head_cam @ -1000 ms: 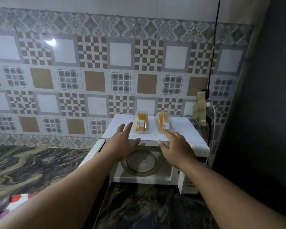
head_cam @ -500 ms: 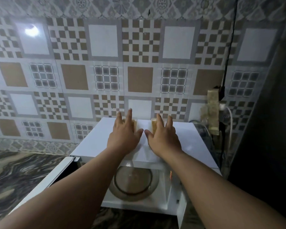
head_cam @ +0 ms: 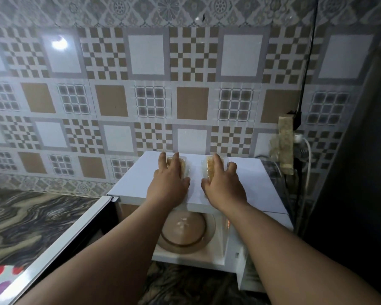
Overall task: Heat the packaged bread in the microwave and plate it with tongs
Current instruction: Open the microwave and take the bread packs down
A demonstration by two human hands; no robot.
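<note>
Two clear packages of golden bread lie side by side on top of the white microwave (head_cam: pixel 132 183). My left hand (head_cam: pixel 168 183) lies over the left package (head_cam: pixel 184 167), fingers across its top and thumb at its right side. My right hand (head_cam: pixel 223 184) clasps the right package (head_cam: pixel 209 170), thumb on its left edge and fingers curled over its right edge. Both packages still rest on the microwave top and are mostly hidden by my hands. Below, the microwave cavity stands open with its empty glass turntable (head_cam: pixel 209 234). No tongs or plate are in view.
The microwave door (head_cam: pixel 64 236) is swung out to the left over the dark marbled counter (head_cam: pixel 26 216). A wall socket block (head_cam: pixel 285 146) with a white plug and cables hangs right of the microwave, beside a dark tall surface (head_cam: pixel 361 172). A spotted cloth (head_cam: pixel 0 280) lies at bottom left.
Both hands reached forward from in front of the microwave opening onto its top and closed over the two bread packages. The camera moved closer and tilted down.
</note>
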